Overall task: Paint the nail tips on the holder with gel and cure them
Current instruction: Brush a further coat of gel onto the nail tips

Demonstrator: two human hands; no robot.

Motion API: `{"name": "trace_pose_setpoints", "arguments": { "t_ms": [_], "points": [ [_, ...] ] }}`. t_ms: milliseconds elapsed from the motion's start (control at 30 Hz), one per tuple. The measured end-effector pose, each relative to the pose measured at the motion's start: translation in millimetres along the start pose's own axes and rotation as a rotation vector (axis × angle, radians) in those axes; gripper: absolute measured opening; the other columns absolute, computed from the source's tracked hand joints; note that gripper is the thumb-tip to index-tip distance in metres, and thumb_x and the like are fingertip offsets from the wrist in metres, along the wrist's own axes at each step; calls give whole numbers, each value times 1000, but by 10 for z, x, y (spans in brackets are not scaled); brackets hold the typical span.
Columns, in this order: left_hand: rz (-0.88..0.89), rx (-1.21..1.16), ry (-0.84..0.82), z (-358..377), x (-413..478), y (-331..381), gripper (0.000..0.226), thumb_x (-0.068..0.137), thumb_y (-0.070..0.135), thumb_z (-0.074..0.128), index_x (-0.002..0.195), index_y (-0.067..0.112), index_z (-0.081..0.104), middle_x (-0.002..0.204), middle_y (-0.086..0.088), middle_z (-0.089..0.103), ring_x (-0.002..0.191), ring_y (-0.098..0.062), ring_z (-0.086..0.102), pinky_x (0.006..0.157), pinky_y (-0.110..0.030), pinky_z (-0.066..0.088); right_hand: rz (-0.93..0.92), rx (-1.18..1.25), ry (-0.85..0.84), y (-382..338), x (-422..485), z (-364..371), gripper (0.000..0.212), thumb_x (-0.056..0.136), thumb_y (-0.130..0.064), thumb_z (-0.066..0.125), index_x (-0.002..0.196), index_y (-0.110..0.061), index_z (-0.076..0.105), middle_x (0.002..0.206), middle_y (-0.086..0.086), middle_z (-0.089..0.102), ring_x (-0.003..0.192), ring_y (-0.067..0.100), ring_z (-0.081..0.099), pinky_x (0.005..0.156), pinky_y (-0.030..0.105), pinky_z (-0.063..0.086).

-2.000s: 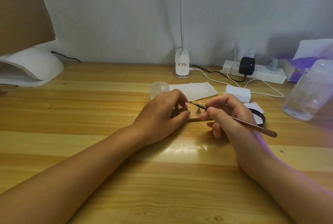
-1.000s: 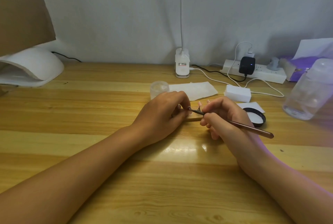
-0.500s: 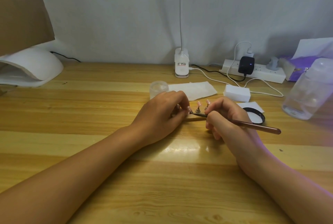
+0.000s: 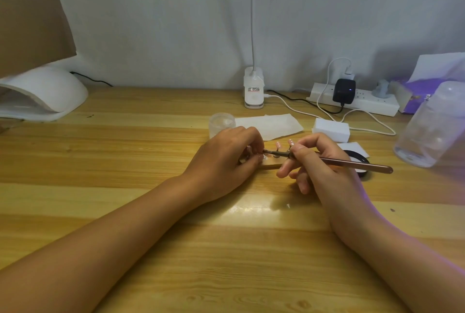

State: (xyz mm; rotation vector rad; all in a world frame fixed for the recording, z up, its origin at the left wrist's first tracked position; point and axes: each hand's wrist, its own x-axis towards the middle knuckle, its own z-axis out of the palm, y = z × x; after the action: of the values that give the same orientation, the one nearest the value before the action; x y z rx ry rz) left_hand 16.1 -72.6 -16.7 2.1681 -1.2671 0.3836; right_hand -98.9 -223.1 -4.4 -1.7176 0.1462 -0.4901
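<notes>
**Brush at the tips, holder pinned**

The left hand (image 4: 226,159) lies on the table (image 4: 125,161) with its fingers curled round the left end of the holder (image 4: 270,166), gripping it. The holder is a low wooden strip at mid-table, between the two hands. Two pink nail tips (image 4: 278,144) stand upright on it in the gap. Any others are hidden by the fingers.

The right hand (image 4: 319,161) pinches a brush (image 4: 352,164) like a pen. Its handle slants out to the right and its head points left, ending right at the left hand's fingertips. Whether the bristles touch a tip is too small to tell.

Behind the hands sit a clear jar (image 4: 221,125), a paper sheet (image 4: 271,125) and a white block (image 4: 331,130). A black ring (image 4: 362,160) lies under the brush handle. A white curing lamp (image 4: 42,96) sits far left and a clear bottle (image 4: 432,126) far right. At the back stand a desk-lamp base (image 4: 253,91) and a power strip (image 4: 364,105).
</notes>
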Motion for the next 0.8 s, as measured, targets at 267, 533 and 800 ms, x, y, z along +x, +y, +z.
{"name": "trace_pose_setpoints", "arguments": {
  "t_ms": [267,533,800],
  "points": [
    [5,-9,0,2,1,0,10,92,23,65,95,24,56,89,12,58,82,-8,51,66,-27,43,19,-36,4,-25,-9,14,13,95,-24,56,94,-11,58,71,4,72,49,9,51,61,28,53],
    [6,-9,-9,5,0,-6,19,92,23,64,92,32,48,87,15,55,81,-7,49,65,-24,40,47,2,5,-29,-1,1,8,93,-17,59,92,-10,59,64,2,68,48,3,52,45,15,43],
    [3,-1,-9,13,2,-13,13,93,24,64,94,28,52,88,13,57,82,-9,50,66,-25,41,49,-23,4,0,14,-18,3,90,-15,58,90,-15,61,59,0,64,49,3,53,45,14,40]
  ]
}}
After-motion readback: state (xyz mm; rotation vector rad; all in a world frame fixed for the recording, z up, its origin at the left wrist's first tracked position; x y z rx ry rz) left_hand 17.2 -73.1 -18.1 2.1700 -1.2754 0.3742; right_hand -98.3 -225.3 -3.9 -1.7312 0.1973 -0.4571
